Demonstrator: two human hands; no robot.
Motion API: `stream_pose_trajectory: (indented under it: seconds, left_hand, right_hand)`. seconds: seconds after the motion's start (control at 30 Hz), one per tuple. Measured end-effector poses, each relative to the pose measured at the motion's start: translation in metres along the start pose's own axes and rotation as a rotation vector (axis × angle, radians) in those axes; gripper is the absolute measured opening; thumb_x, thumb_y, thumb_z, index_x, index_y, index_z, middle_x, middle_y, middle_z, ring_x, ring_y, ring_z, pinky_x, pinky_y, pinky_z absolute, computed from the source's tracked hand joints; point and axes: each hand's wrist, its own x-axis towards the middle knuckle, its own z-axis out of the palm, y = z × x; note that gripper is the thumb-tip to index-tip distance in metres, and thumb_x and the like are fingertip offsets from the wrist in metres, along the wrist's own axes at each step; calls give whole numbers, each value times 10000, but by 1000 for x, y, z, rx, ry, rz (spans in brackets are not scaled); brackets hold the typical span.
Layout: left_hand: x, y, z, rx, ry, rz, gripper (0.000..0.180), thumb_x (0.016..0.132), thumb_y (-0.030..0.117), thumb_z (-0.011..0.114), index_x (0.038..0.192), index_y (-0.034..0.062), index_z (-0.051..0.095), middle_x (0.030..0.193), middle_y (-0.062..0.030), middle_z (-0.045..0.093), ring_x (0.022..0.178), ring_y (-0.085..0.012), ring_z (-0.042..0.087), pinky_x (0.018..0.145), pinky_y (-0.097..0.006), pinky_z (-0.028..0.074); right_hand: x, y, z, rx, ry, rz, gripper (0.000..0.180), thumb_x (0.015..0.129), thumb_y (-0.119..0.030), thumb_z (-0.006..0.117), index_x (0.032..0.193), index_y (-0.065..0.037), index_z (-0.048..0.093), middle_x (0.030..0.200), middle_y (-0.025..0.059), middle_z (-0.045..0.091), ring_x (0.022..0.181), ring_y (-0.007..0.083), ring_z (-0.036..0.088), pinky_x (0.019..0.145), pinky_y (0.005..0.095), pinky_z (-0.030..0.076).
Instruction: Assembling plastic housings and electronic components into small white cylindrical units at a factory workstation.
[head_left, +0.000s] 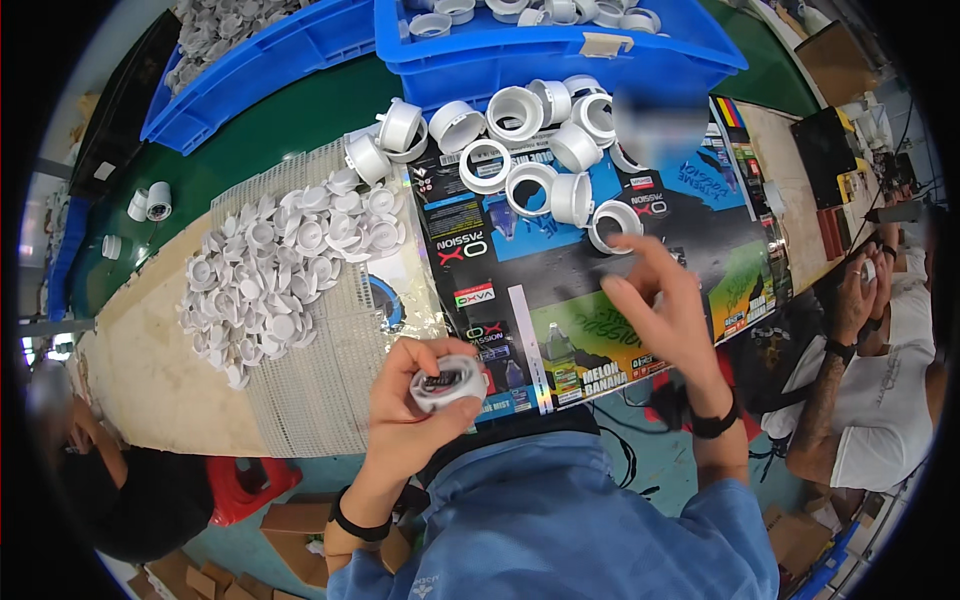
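Note:
My left hand (pixel 412 408) is wrapped round a white plastic ring-shaped part (pixel 447 385), held near the table's front edge with its opening up; something dark shows inside it. To the right, my right hand (pixel 660 305) hovers over the printed sheet (pixel 545 285) with fingers apart and nothing in them. Its fingertips are close to a white plastic ring (pixel 614 226), the nearest of several lying in a group; whether they touch it I cannot tell. A spread pile of small white plastic caps (pixel 265 270) lies on the left.
Behind the rings stands a blue bin (pixel 560 62) holding more white rings. Another blue bin (pixel 270 70) at the far left holds many small white pieces. Two white parts (pixel 150 201) lie on the green surface. Co-workers sit on both sides; one person's hands (pixel 868 285) show at right.

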Motion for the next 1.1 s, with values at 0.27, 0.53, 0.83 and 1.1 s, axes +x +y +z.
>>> stream_pose_trajectory:
  seconds: [0.27, 0.53, 0.83, 1.1]
  left_hand:
    - [8, -7, 16, -431, -29, -325, 525, 954, 324, 470, 1353, -12, 409, 1138, -149, 597, 1012, -232, 609, 889, -351, 494]
    - [0, -22, 15, 15, -49, -104, 556, 1012, 470, 269, 1383, 63, 350, 1097, -74, 529, 928, -118, 511, 773, -266, 429]
    - [-10, -19, 5, 265, -42, 35, 335, 989, 313, 397, 1136, 25, 483, 948, -84, 594, 829, -121, 544, 706, -258, 440]
    - [-8, -16, 9, 379, -41, 76, 349, 950, 291, 419, 1053, -18, 545, 835, -124, 608, 727, -183, 576, 660, -309, 451]
  right_hand:
    - [-13, -4, 15, -98, 62, -167, 158, 845, -181, 655, 897, -37, 613, 666, 137, 615, 557, 272, 614, 503, 353, 441]
    - [-49, -26, 61, 129, -329, -297, 446, 653, -311, 839, 863, -47, 547, 616, 47, 599, 516, 145, 605, 478, 277, 442]
    - [-49, -28, 78, 675, -223, -120, 475, 807, -173, 708, 1145, 5, 427, 859, 136, 656, 757, 178, 674, 632, 254, 499]
    - [-46, -28, 80, 587, -363, -98, 559, 814, -233, 728, 1193, 3, 391, 899, 144, 651, 790, 198, 664, 599, 273, 490]
